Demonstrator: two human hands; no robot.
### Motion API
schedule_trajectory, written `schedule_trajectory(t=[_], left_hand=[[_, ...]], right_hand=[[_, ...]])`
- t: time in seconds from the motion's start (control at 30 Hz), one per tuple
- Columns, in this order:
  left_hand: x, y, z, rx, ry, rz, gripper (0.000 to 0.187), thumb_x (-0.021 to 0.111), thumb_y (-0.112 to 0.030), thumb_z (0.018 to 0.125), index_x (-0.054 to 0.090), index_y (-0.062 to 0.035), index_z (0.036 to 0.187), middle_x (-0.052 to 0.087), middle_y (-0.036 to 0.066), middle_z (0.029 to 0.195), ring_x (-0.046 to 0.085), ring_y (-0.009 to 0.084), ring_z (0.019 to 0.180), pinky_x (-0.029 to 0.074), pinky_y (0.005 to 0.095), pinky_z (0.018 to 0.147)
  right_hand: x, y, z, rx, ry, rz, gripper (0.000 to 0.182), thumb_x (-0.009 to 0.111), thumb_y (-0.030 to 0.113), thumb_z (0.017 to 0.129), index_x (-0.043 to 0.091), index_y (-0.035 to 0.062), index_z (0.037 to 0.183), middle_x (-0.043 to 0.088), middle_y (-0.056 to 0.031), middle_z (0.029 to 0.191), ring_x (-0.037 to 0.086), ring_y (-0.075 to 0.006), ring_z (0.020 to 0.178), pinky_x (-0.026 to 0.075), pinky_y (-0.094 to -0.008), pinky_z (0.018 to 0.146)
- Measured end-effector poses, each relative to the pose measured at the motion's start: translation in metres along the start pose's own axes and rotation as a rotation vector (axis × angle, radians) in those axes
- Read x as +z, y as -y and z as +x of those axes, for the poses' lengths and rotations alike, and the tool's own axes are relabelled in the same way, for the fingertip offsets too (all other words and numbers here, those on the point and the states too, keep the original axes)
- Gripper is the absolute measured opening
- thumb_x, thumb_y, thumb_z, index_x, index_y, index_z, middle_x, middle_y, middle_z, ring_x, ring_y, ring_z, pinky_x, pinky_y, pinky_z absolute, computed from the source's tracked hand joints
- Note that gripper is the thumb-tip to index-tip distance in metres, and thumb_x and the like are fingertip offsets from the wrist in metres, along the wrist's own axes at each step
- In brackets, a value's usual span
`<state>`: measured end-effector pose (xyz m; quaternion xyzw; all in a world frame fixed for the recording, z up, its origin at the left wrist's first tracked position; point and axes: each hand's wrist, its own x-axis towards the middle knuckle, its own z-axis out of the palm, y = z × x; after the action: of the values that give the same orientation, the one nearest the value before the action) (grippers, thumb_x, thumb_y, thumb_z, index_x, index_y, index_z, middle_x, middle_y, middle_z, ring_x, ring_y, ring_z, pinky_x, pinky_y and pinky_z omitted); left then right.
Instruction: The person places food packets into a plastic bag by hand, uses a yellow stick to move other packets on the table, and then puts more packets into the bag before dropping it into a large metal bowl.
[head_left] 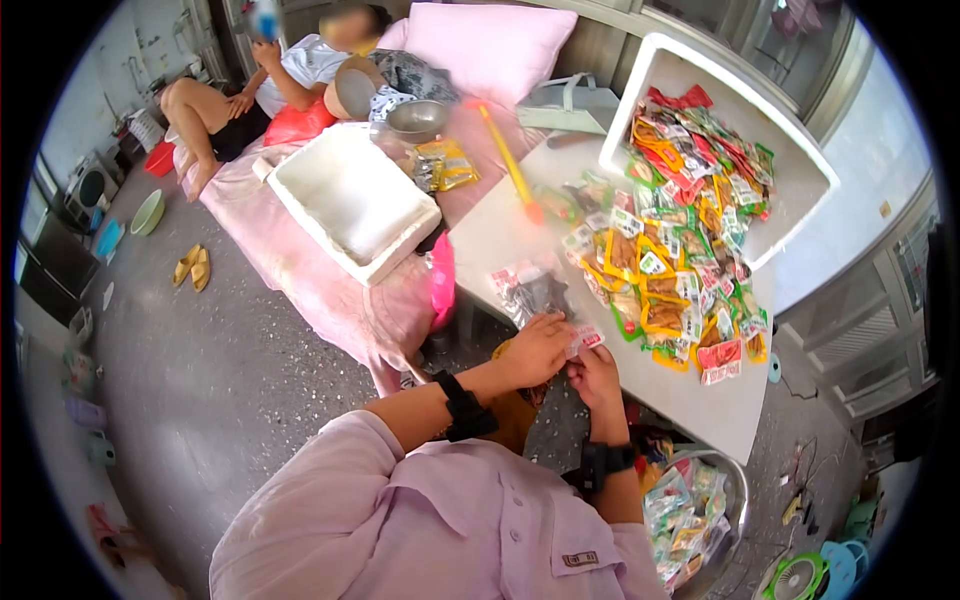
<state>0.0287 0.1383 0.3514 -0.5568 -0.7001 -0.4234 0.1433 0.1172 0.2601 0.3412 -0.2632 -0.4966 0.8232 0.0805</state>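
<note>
Between my two hands, at the near edge of the white table (700,408), is a small clear packet with red and white print (588,338). My left hand (540,350) has its fingers curled at the packet's left side. My right hand (594,378) pinches its lower right edge. Just beyond my left hand, a clear plastic bag with dark contents and pinkish print (535,292) lies on the table. A heap of small snack packets in yellow, green and red wrappers (665,285) spreads to the right, spilling from a tipped white foam box (805,165).
A metal basin of packets (738,500) stands below the table at right. On the pink-covered bed (290,265) are a white foam box (290,185), a metal bowl (418,120) and a reclining person (300,75). A yellow stick (507,155) crosses the table's far-left edge.
</note>
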Motion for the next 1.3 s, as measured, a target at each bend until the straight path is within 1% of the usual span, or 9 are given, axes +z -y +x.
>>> schedule_trajectory(t=[0.13,0.23,0.33,0.47,0.53,0.63,0.73,1.03,1.3], left_hand=[[0.005,-0.002,-0.003,0.014,0.012,0.014,0.019,0.055,-0.007,0.063,0.051,-0.0016,0.081,0.052,0.013,0.097,0.046,0.0332,0.098,0.035,0.042,0.086],[0.001,-0.006,0.001,0.008,0.059,0.012,0.018,0.054,-0.008,0.064,0.053,-0.0018,0.081,0.051,0.013,0.101,0.045,0.0314,0.101,0.033,0.0418,0.088],[-0.001,-0.007,-0.002,-0.024,0.093,0.045,0.017,0.054,-0.01,0.065,0.053,-0.0023,0.081,0.051,0.012,0.105,0.044,0.0293,0.104,0.031,0.0419,0.09],[0.001,-0.003,-0.006,-0.045,0.137,0.088,0.017,0.053,-0.012,0.067,0.054,-0.0032,0.082,0.05,0.01,0.108,0.042,0.0268,0.107,0.027,0.0422,0.093],[0.005,-0.001,-0.008,-0.052,0.122,0.1,0.018,0.053,-0.013,0.067,0.054,-0.0034,0.083,0.05,0.01,0.109,0.042,0.0261,0.107,0.027,0.0422,0.093],[0.006,-0.001,-0.008,-0.075,0.141,0.105,0.019,0.052,-0.013,0.068,0.054,-0.0038,0.085,0.049,0.009,0.109,0.042,0.0252,0.108,0.026,0.0422,0.094],[0.005,-0.002,-0.009,-0.066,0.133,0.102,0.019,0.052,-0.013,0.068,0.054,-0.0041,0.085,0.05,0.009,0.107,0.043,0.0251,0.106,0.027,0.042,0.093],[0.009,-0.001,-0.01,-0.025,0.049,0.079,0.014,0.053,-0.011,0.067,0.051,-0.0043,0.079,0.052,0.011,0.103,0.047,0.0269,0.099,0.029,0.0411,0.09],[0.008,-0.001,-0.01,-0.012,0.038,0.074,0.014,0.053,-0.01,0.066,0.05,-0.0041,0.078,0.052,0.011,0.102,0.047,0.0277,0.099,0.03,0.0412,0.09]], right_hand=[[-0.003,0.0,0.004,0.024,-0.059,-0.09,0.006,0.05,0.013,0.08,0.051,0.0075,0.08,0.051,-0.0017,0.063,0.044,-0.0077,0.043,0.031,-0.0189,0.034],[0.004,-0.009,0.017,-0.061,-0.038,-0.097,0.006,0.048,0.01,0.081,0.053,0.0066,0.082,0.054,-0.0024,0.068,0.047,-0.0083,0.047,0.034,-0.0198,0.036],[0.025,-0.008,0.023,-0.154,-0.102,0.027,0.009,0.047,0.007,0.08,0.054,0.0053,0.086,0.056,-0.0033,0.074,0.052,-0.0095,0.055,0.04,-0.0208,0.041],[0.022,-0.014,0.032,-0.165,-0.096,0.012,0.015,0.045,0.005,0.08,0.054,0.0043,0.093,0.057,-0.0045,0.08,0.055,-0.0114,0.064,0.044,-0.0214,0.049],[0.021,-0.015,0.033,-0.156,-0.085,0.031,0.017,0.045,0.004,0.08,0.053,0.0036,0.095,0.057,-0.0058,0.083,0.056,-0.0128,0.069,0.046,-0.0222,0.055],[0.018,-0.02,0.037,-0.207,-0.032,0.108,0.018,0.045,0.001,0.079,0.052,0.0016,0.096,0.056,-0.0081,0.089,0.056,-0.0157,0.077,0.047,-0.025,0.063],[0.018,-0.019,0.034,-0.175,-0.045,0.093,0.019,0.044,0.0,0.079,0.051,0.0001,0.096,0.055,-0.0097,0.093,0.055,-0.0175,0.082,0.047,-0.0268,0.069],[0.021,-0.019,0.031,-0.173,-0.082,0.082,0.017,0.042,0.002,0.081,0.052,0.0007,0.094,0.057,-0.0086,0.087,0.056,-0.0153,0.074,0.047,-0.0242,0.06],[0.02,-0.021,0.03,-0.156,-0.101,0.09,0.014,0.046,0.004,0.079,0.054,0.0027,0.09,0.057,-0.0052,0.079,0.055,-0.0111,0.063,0.043,-0.0205,0.047]])
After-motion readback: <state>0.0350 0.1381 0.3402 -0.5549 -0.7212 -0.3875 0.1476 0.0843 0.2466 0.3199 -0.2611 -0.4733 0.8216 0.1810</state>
